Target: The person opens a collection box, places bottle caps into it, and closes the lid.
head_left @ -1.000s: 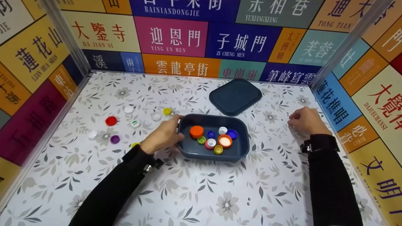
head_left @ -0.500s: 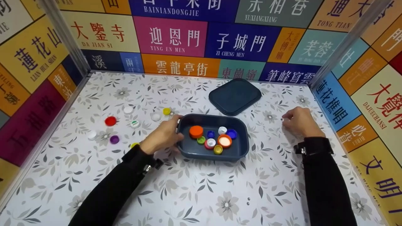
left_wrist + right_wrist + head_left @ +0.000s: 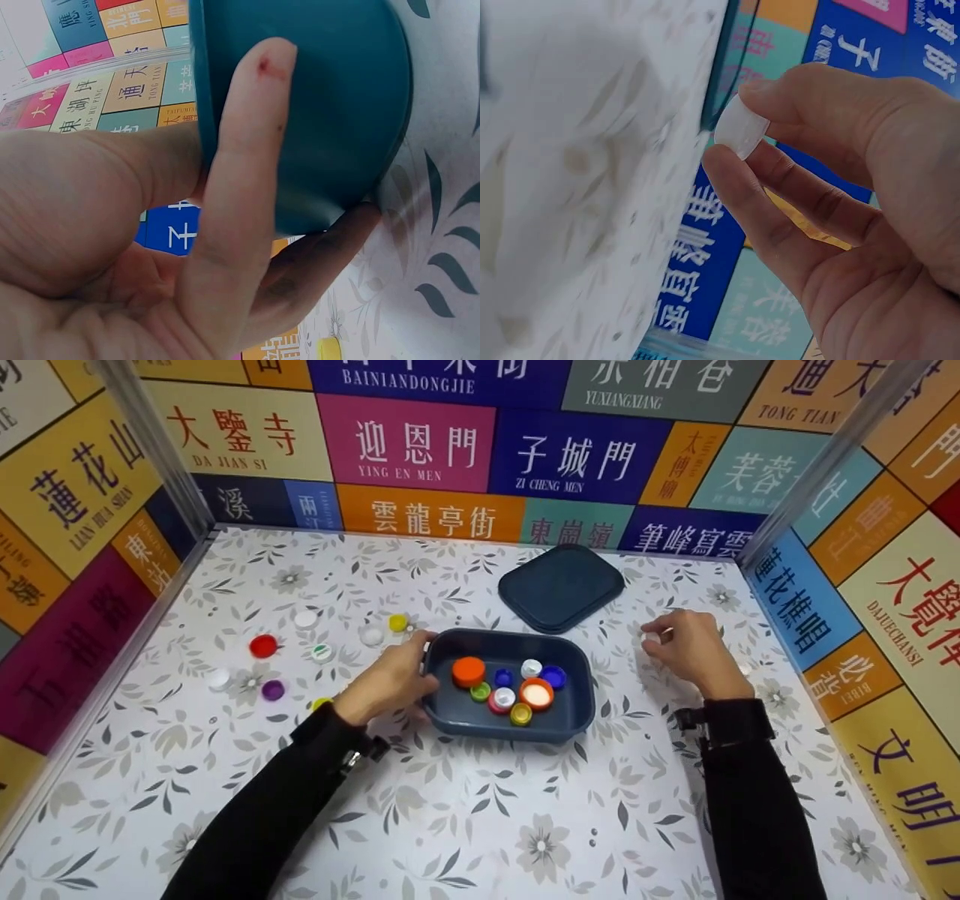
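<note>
My left hand (image 3: 388, 681) grips the left end of a dark blue plastic box (image 3: 581, 727). In the left wrist view its fingers lie against the outer wall of the box (image 3: 337, 97). Inside the box rest several bottle caps, among them an orange cap (image 3: 469, 671), a green cap (image 3: 481, 691), a gold cap (image 3: 520, 714) and a blue cap (image 3: 554, 676). To the right, my right hand (image 3: 688, 649) is above the table, apart from the box. Thumb and fingertips pinch a white bottle cap (image 3: 740, 129), clearest in the right wrist view.
A dark blue lid (image 3: 562, 587) lies behind the box. Loose caps lie to the left, including a red cap (image 3: 263, 646), a purple cap (image 3: 273, 690) and a yellow cap (image 3: 397, 622). A small white thing (image 3: 745, 668) shows beside the right wrist. Printed panels enclose the table.
My right hand has moved left toward the box, holding the white bottle cap. The left hand and the box have stayed in place.
</note>
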A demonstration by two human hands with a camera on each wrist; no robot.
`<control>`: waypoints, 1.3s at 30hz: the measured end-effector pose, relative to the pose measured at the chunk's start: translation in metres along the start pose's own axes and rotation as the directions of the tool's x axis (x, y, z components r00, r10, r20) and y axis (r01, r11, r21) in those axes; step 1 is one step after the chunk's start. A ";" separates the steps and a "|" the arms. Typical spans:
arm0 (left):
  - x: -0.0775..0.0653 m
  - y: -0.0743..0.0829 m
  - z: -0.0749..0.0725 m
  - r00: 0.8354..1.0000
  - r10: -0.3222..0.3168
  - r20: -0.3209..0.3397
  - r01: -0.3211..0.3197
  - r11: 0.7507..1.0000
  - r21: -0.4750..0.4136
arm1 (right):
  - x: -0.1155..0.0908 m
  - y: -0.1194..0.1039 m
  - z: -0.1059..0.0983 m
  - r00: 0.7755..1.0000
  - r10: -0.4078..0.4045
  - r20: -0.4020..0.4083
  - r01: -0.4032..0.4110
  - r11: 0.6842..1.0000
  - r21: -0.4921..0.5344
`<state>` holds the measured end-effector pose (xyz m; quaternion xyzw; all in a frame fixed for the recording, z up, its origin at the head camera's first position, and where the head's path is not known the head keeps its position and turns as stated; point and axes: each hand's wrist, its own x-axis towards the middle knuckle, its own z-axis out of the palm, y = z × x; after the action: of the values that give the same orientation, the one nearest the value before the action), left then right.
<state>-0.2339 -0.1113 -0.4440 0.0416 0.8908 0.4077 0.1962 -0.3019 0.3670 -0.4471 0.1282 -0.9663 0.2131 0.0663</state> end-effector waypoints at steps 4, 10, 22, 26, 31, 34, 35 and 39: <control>0.001 0.001 -0.001 1.000 -0.003 0.001 0.003 1.000 0.000 | -0.003 -0.021 0.004 0.994 -0.089 -0.062 0.089 0.996 0.005; -0.001 0.000 0.000 1.000 0.010 -0.002 -0.010 1.000 -0.006 | -0.007 -0.048 0.009 0.976 -0.187 -0.111 0.189 0.982 0.008; -0.001 0.000 -0.001 1.000 -0.001 0.010 0.001 1.000 -0.027 | -0.017 -0.106 0.014 0.944 -0.319 -0.089 0.327 0.938 0.111; -0.002 0.000 -0.001 1.000 0.000 0.010 0.001 0.999 -0.036 | -0.021 -0.125 0.021 0.925 -0.375 -0.057 0.379 0.920 0.095; -0.002 -0.001 0.001 1.000 0.015 -0.004 -0.015 1.000 -0.019 | -0.025 -0.140 0.030 0.898 -0.439 -0.014 0.438 0.893 0.104; -0.002 -0.002 0.001 0.999 0.038 -0.014 -0.038 0.999 0.003 | -0.027 -0.146 0.036 0.875 -0.484 0.032 0.476 0.870 0.129; -0.002 -0.003 0.001 0.999 0.048 -0.021 -0.047 0.999 0.021 | -0.028 -0.149 0.038 0.865 -0.500 0.049 0.490 0.861 0.134; -0.001 -0.004 0.001 0.997 0.069 -0.030 -0.067 0.996 0.065 | -0.029 -0.156 0.046 0.824 -0.553 0.123 0.534 0.831 0.158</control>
<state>-0.2320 -0.1134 -0.4468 0.0716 0.9045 0.3860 0.1664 -0.2341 0.2167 -0.4318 0.4190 -0.8776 0.2301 0.0370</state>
